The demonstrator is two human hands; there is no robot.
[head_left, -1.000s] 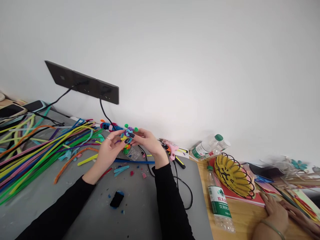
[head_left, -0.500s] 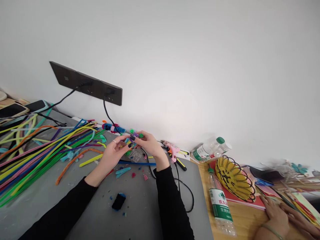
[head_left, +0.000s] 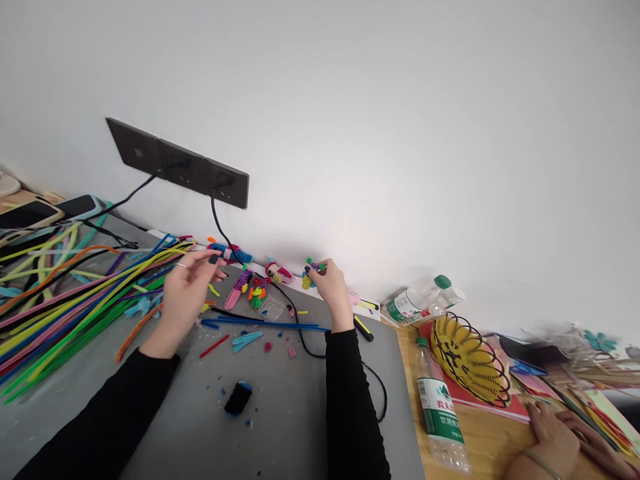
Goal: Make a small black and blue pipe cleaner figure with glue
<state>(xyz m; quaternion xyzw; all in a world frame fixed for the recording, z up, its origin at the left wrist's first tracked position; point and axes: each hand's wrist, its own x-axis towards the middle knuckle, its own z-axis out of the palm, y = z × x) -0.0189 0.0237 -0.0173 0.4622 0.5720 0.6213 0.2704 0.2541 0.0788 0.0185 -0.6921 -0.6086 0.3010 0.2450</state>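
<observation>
My right hand (head_left: pixel 331 288) pinches a small pipe-cleaner figure (head_left: pixel 314 268) in green, purple and yellow, close to the foot of the wall; fingers cover part of it. To the left, my left hand (head_left: pixel 187 287) is raised with bent fingers a little apart and nothing seen in them. Just behind its fingertips lies a blue fuzzy figure (head_left: pixel 240 255) with some pink and orange. Between my hands lie a purple-and-pink pipe-cleaner piece (head_left: pixel 238 288), a red-and-pink figure (head_left: pixel 279 272) and a multicoloured one (head_left: pixel 258 293) beside a clear plastic piece (head_left: pixel 273 309).
Long coloured pipe cleaners (head_left: pixel 95 300) cover the left of the grey mat (head_left: pixel 295 427). A black fuzzy piece (head_left: pixel 239 399) lies in front. Cables run from the wall socket strip (head_left: pixel 175 163). At right are a water bottle (head_left: pixel 443 413), a yellow basket (head_left: pixel 467 360) and another person's hands (head_left: pixel 553 440).
My hands have parted. The right has moved right with the small figure, covering the pink glue gun; the left has drawn back leftward and let go, uncovering the figures between them.
</observation>
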